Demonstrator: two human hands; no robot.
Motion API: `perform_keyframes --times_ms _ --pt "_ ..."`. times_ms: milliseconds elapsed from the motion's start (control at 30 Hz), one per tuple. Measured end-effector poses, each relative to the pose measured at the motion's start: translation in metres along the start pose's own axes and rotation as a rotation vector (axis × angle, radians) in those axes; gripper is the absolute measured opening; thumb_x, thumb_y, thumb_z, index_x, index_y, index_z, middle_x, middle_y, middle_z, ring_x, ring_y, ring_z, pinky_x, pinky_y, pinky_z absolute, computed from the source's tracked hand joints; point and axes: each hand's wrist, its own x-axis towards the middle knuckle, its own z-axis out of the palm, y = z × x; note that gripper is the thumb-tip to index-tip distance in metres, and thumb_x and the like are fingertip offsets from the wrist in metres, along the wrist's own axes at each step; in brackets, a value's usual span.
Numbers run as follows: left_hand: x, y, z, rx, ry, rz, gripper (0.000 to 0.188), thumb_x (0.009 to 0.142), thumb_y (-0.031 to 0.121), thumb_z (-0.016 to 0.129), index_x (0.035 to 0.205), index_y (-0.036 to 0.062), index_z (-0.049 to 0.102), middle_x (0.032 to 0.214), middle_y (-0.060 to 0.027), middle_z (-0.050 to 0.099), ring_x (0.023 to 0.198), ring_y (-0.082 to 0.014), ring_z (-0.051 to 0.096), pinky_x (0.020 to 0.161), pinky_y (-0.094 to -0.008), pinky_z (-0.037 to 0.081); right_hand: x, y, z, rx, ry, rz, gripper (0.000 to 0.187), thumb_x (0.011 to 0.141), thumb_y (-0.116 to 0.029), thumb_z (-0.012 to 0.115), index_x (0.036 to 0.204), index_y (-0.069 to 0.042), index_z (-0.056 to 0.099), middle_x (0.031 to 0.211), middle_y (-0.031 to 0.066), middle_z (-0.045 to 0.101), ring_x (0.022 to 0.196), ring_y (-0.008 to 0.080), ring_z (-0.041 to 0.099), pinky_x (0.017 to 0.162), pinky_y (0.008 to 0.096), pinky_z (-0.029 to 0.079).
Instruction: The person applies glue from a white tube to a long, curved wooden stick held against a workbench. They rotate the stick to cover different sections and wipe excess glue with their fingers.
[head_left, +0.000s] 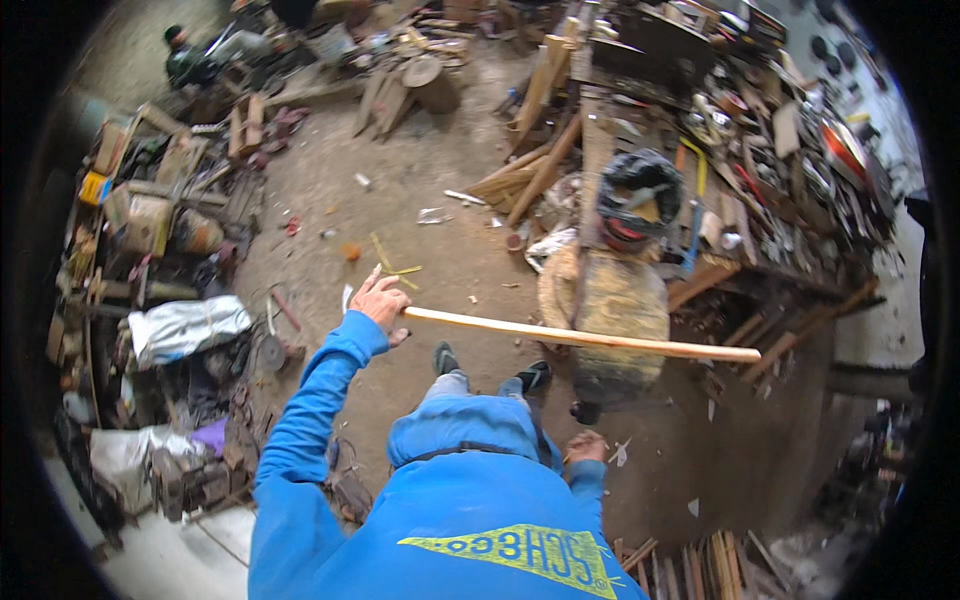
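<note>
Out in front, my left hand (378,303) grips one end of a long, thin wooden strip (580,337), with the index finger pointing up and away. The pale strip reaches far to the right, slanting slightly toward me, and crosses in view over a worn, yellowish padded seat or block (625,300). Low by my right side hangs my right hand (587,447), away from the strip. Its back shows, but its fingers are mostly hidden and soft with blur.
A cluttered workbench (715,265) with tools and wood offcuts stands at the right. A black bag-lined container (640,195) sits beyond the padded seat. Piled scrap and a white sack (190,328) line the left. Boards (700,570) lie at the lower right. Another person (190,62) is at the far left.
</note>
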Motion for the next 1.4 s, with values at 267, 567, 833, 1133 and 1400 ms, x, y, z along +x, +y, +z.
perform_keyframes --times_ms 267,567,833,1133,1400 --pt "0.089 0.138 -0.030 -0.097 -0.017 0.396 0.030 0.065 0.034 0.076 0.082 0.0098 0.067 0.086 -0.0083 0.068 0.097 -0.0281 0.063 0.100 -0.0429 0.042 0.050 -0.005 0.060 0.108 -0.315 -0.316 0.082 0.092 -0.073 0.030 0.121 -0.002 0.059 0.124 0.0162 0.062 0.111 0.0352 0.059 0.094 0.0501 0.048" --pt "0.107 0.210 -0.023 -0.066 0.140 0.319 0.016 0.083 0.027 0.064 0.090 0.0123 0.062 0.080 -0.0101 0.067 0.069 -0.0353 0.066 0.058 -0.0468 0.052 -0.147 0.068 0.154 -0.564 -0.478 -1.057 0.050 0.093 -0.047 0.039 0.105 -0.003 0.060 0.092 0.0096 0.063 0.090 0.0221 0.058 0.080 0.0340 0.045" --pt "0.100 0.189 -0.027 -0.085 0.260 0.472 0.019 0.086 0.030 0.065 0.092 0.0131 0.061 0.077 -0.0106 0.067 0.068 -0.0348 0.066 0.057 -0.0462 0.051 -0.213 0.134 0.200 -0.129 -0.099 -0.951 0.051 0.100 -0.046 0.049 0.059 -0.019 0.035 0.050 -0.0064 0.031 0.040 0.0058 0.028 0.040 0.0265 0.023" --pt "-0.011 -0.093 -0.030 -0.187 0.178 0.433 0.022 0.080 0.019 0.071 0.099 0.0103 0.066 0.086 -0.0116 0.069 0.077 -0.0327 0.067 0.066 -0.0413 0.053 -0.158 0.241 0.157 -0.248 -0.389 -0.791 0.021 0.097 -0.028 0.055 0.088 -0.009 0.056 0.071 0.0041 0.053 0.066 0.0136 0.054 0.061 0.0279 0.042" --pt "-0.110 -0.262 0.103 -0.486 0.165 0.232 0.041 0.073 0.015 0.082 0.110 0.0083 0.068 0.111 -0.0167 0.067 0.105 -0.0308 0.065 0.091 -0.0386 0.049 -0.193 0.366 0.281 -1.255 -0.971 -0.590 0.041 0.089 -0.014 0.070 0.127 -0.004 0.060 0.132 0.0135 0.060 0.131 0.0196 0.049 0.110 0.0330 0.036"
